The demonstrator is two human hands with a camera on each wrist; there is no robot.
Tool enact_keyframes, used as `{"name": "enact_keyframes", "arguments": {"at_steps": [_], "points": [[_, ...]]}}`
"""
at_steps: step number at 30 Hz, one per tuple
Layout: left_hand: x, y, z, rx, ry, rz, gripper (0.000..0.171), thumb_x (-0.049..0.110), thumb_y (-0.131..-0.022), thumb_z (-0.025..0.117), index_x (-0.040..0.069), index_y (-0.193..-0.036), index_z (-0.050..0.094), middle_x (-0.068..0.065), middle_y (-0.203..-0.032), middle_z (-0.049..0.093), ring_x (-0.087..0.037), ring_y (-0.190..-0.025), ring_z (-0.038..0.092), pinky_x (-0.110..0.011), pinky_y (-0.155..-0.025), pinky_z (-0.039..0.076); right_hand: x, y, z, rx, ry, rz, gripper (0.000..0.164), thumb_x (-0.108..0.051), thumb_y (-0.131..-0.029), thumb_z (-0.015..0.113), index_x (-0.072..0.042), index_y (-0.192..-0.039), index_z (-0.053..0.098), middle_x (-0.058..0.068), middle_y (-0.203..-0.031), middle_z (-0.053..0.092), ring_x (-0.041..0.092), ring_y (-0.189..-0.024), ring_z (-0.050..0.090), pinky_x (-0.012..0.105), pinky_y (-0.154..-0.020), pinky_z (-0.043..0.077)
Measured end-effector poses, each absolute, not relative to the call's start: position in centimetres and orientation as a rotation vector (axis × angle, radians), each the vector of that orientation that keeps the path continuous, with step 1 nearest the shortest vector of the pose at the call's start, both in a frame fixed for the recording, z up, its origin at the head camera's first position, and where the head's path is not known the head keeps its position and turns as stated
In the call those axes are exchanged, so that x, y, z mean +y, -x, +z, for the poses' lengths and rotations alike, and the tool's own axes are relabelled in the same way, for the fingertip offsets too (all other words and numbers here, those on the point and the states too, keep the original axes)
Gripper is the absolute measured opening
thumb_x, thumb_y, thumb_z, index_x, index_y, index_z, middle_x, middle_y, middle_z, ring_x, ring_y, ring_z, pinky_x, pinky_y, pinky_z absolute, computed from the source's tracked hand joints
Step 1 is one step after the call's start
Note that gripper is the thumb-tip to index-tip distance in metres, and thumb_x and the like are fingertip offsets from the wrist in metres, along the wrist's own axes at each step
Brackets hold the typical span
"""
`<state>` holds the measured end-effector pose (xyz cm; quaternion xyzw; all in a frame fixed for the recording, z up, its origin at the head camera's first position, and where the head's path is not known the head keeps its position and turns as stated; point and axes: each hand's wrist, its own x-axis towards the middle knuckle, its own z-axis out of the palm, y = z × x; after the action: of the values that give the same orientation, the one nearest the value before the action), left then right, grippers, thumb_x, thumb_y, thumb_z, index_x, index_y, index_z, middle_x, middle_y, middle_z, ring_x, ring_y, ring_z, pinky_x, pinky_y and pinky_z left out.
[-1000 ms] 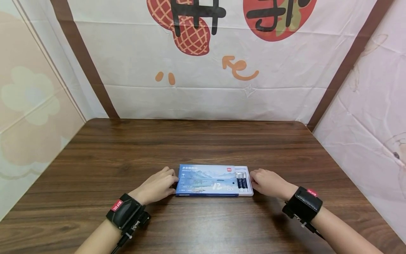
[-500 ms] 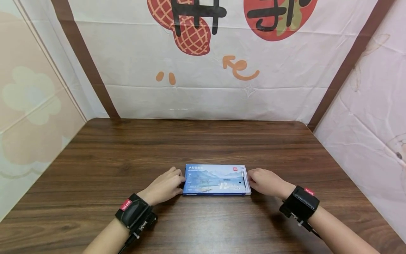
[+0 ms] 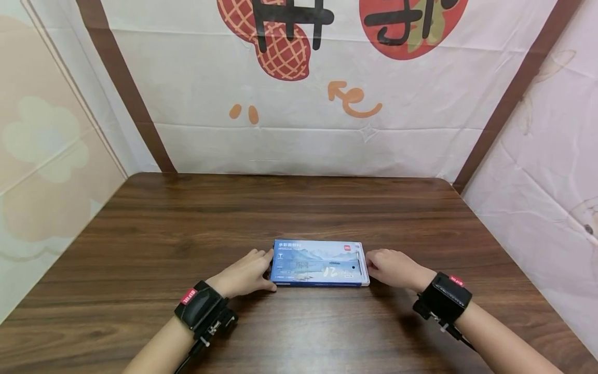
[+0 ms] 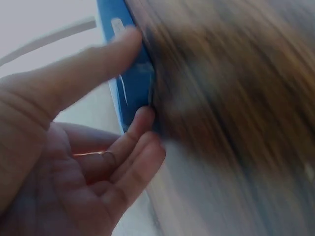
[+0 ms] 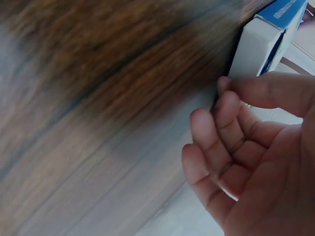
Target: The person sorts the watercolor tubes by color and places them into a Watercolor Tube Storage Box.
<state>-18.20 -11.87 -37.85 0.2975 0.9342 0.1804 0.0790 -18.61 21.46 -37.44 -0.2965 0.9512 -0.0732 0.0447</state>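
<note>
A flat blue watercolor paint box [image 3: 317, 264] lies on the table, its white inner tray [image 5: 253, 49] showing as a narrow strip at the right end. My left hand [image 3: 245, 272] is at the box's left end, thumb near the front corner and fingertips near the back corner. In the left wrist view the thumb lies over the box's blue side and several fingers are loosely bent by its end. My right hand [image 3: 394, 267] stays against the right end. Its fingers are loosely bent, with the thumb tip by the white tray. The paint tubes are hidden inside.
The brown wood-grain table [image 3: 299, 208] extends around the box on all sides. Behind it hangs a white printed curtain [image 3: 299, 145], with more printed cloth at left and right. Each wrist wears a black strapped camera [image 3: 205, 311].
The white tray with its dark tubes has gone into the blue sleeve as the left hand moved right. The left thumb and fingers have since spread toward the box's corners.
</note>
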Motion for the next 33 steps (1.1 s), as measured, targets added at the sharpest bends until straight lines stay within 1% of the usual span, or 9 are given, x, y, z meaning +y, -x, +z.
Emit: {"name": "enact_keyframes", "arguments": {"at_steps": [3, 6, 13, 17, 21, 26, 30, 33], "points": [[-11.5, 18.5, -37.7, 2.759, -0.841, 0.603, 0.078, 0.015, -0.076, 0.076, -0.022, -0.129, 0.033, -0.029, -0.112, 0.053, -0.035, -0.105, 0.050, -0.044, -0.087, 0.041, 21.2, 18.7, -37.5, 2.886, 0.926, -0.242, 0.012, -0.007, -0.085, 0.060, -0.011, -0.075, 0.055, -0.008, -0.065, 0.043, 0.007, -0.056, 0.039, 0.024, -0.050, 0.034], [-11.1, 18.8, -37.7, 2.761, -0.805, 0.611, 0.077, 0.014, -0.075, 0.077, -0.022, -0.128, 0.034, -0.031, -0.115, 0.052, -0.035, -0.106, 0.052, -0.043, -0.087, 0.043, 21.1, 18.8, -37.5, 2.875, 0.917, -0.250, 0.012, -0.006, -0.085, 0.059, -0.010, -0.075, 0.055, -0.008, -0.064, 0.043, 0.007, -0.056, 0.038, 0.024, -0.050, 0.034], [-10.7, 18.9, -37.8, 2.791, -0.778, 0.635, 0.077, 0.016, -0.071, 0.080, -0.021, -0.125, 0.040, -0.029, -0.113, 0.054, -0.034, -0.105, 0.053, -0.043, -0.085, 0.044, 21.0, 19.0, -37.4, 2.859, 0.894, -0.280, 0.008, -0.005, -0.086, 0.060, -0.008, -0.078, 0.057, -0.007, -0.065, 0.044, 0.008, -0.057, 0.039, 0.024, -0.051, 0.035], [-10.7, 18.9, -38.0, 2.815, -0.753, 0.649, 0.078, 0.018, -0.068, 0.081, -0.019, -0.125, 0.043, -0.023, -0.106, 0.055, -0.027, -0.094, 0.053, -0.040, -0.080, 0.045, 21.0, 19.1, -37.5, 2.853, 0.887, -0.282, 0.010, -0.004, -0.085, 0.059, -0.008, -0.077, 0.056, -0.006, -0.063, 0.043, 0.008, -0.056, 0.039, 0.024, -0.050, 0.034], [-10.7, 19.0, -38.1, 2.792, -0.660, 0.698, 0.083, 0.021, -0.066, 0.083, -0.018, -0.127, 0.041, -0.018, -0.102, 0.051, -0.021, -0.086, 0.047, -0.037, -0.076, 0.043, 20.9, 19.2, -37.6, 2.853, 0.890, -0.284, 0.008, -0.005, -0.086, 0.059, -0.008, -0.078, 0.057, -0.006, -0.064, 0.044, 0.008, -0.057, 0.040, 0.025, -0.051, 0.035], [-10.6, 19.1, -37.9, 2.737, -0.557, 0.734, 0.091, 0.022, -0.065, 0.084, -0.017, -0.132, 0.035, -0.019, -0.108, 0.048, -0.022, -0.090, 0.045, -0.037, -0.079, 0.043, 20.8, 19.2, -37.7, 2.854, 0.908, -0.278, 0.009, -0.006, -0.086, 0.059, -0.008, -0.078, 0.057, -0.007, -0.064, 0.044, 0.008, -0.057, 0.040, 0.025, -0.051, 0.035], [-10.3, 19.0, -37.7, 2.729, -0.554, 0.727, 0.091, 0.022, -0.066, 0.083, -0.016, -0.132, 0.035, -0.023, -0.113, 0.046, -0.023, -0.094, 0.047, -0.040, -0.083, 0.043, 21.0, 19.2, -37.7, 2.868, 0.966, -0.274, 0.013, -0.004, -0.085, 0.060, -0.010, -0.074, 0.054, -0.007, -0.063, 0.043, 0.007, -0.056, 0.038, 0.024, -0.050, 0.034], [-10.1, 18.9, -37.4, 2.732, -0.548, 0.710, 0.089, 0.022, -0.067, 0.083, -0.016, -0.132, 0.036, -0.025, -0.115, 0.045, -0.024, -0.095, 0.047, -0.041, -0.083, 0.043, 21.0, 19.2, -37.7, 2.874, 0.993, -0.273, 0.013, -0.004, -0.085, 0.059, -0.010, -0.074, 0.054, -0.007, -0.063, 0.043, 0.007, -0.056, 0.038, 0.024, -0.051, 0.034]]}}
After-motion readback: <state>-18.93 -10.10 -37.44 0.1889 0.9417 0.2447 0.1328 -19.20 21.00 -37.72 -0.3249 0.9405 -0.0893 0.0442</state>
